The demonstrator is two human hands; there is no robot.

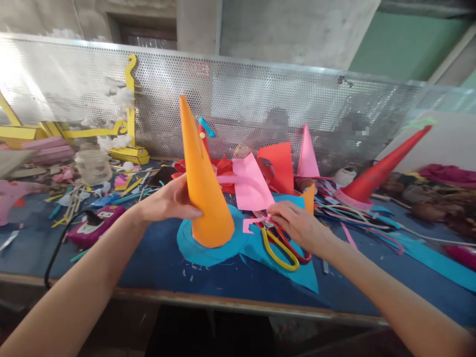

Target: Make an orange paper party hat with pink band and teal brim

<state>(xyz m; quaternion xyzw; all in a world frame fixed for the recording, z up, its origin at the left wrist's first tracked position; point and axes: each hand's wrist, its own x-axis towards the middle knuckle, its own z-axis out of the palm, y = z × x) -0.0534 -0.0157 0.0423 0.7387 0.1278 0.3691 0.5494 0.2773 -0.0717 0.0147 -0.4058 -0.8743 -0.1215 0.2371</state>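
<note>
My left hand (173,201) is wrapped round the side of a tall orange paper cone (210,208), which stands slightly tilted on a round piece of blue paper (186,243). To its right, my right hand (292,220) is closed in a pinch, its fingertips at a small, unevenly cut pink paper scrap (247,225). Below those fingers lie scissors with yellow and red handles (281,253), resting on more blue paper (308,275). A larger pink paper sheet (253,186) lies just beyond my right hand.
Behind are a red sheet (282,163), a pink cone (308,156) and a leaning red cone (386,166). Paper strips and scraps litter both sides. A purple device (96,225) with a black cord, a clear jar (92,166) and yellow cut-outs (130,109) stand left. A perforated metal panel (238,99) backs the table.
</note>
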